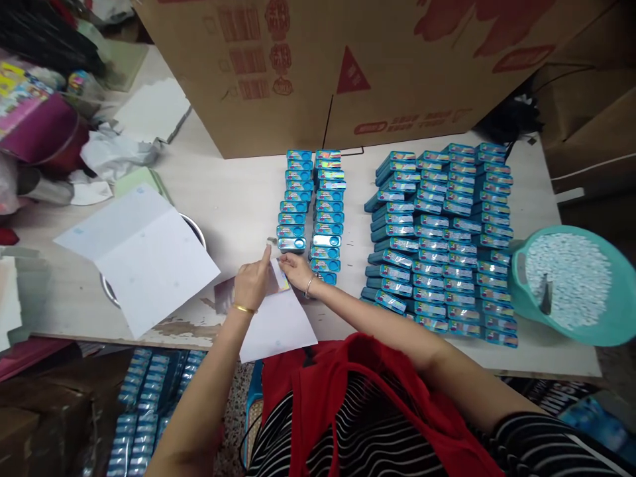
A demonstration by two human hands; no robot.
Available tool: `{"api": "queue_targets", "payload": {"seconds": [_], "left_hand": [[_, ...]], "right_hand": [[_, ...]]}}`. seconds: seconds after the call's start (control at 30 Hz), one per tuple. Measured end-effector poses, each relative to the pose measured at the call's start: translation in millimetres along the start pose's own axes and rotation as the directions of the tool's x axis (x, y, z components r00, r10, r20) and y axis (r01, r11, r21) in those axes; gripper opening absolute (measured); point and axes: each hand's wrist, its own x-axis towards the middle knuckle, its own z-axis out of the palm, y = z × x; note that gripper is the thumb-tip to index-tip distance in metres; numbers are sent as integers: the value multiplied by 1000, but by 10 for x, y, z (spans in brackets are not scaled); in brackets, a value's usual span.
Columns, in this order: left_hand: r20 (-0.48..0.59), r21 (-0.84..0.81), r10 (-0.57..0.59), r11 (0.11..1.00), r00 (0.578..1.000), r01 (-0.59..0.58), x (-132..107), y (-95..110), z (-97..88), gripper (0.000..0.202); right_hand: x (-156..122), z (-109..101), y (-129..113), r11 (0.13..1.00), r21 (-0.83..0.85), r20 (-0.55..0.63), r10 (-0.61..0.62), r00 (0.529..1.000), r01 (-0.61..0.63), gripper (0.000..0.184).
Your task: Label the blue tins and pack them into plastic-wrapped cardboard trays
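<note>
My left hand (251, 285) is over a white sheet, its index finger stretched forward and the other fingers bent. The fingertip is close to a small greyish piece (271, 240) on the table; whether they touch I cannot tell. My right hand (297, 271) pinches the far edge of the white sheet (278, 326), where a coloured printed strip (284, 281) shows. Just beyond my hands stand two columns of small blue tins (291, 244) with printed, shiny ends. The right column passes close by my right wrist.
More blue tins (430, 258) stand in packed rows to the right. A turquoise basket (519, 275) holds many small white pieces. A folded white sheet (149, 258) covers a round metal-rimmed bowl (196, 228). A large cardboard box (318, 40) blocks the back. Tins (144, 384) fill a lower space.
</note>
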Motion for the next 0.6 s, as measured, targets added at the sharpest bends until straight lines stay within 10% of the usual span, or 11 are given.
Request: {"api": "queue_targets", "payload": {"seconds": [0.23, 0.33, 0.47, 0.6], "left_hand": [[-122, -176, 12, 984, 992, -33, -395, 142, -38, 46], [-290, -371, -176, 927, 941, 59, -589, 254, -300, 54], [-327, -743, -539, 654, 776, 141, -561, 414, -678, 75], [-163, -935, -665, 340, 729, 101, -272, 534, -758, 80]], "right_hand": [[66, 43, 68, 993, -102, -71, 47, 996, -54, 7], [55, 53, 6, 987, -153, -72, 33, 997, -44, 6], [-101, -12, -197, 980, -184, -75, -97, 992, 82, 16], [-409, -223, -389, 963, -45, -83, -269, 959, 266, 39]]}}
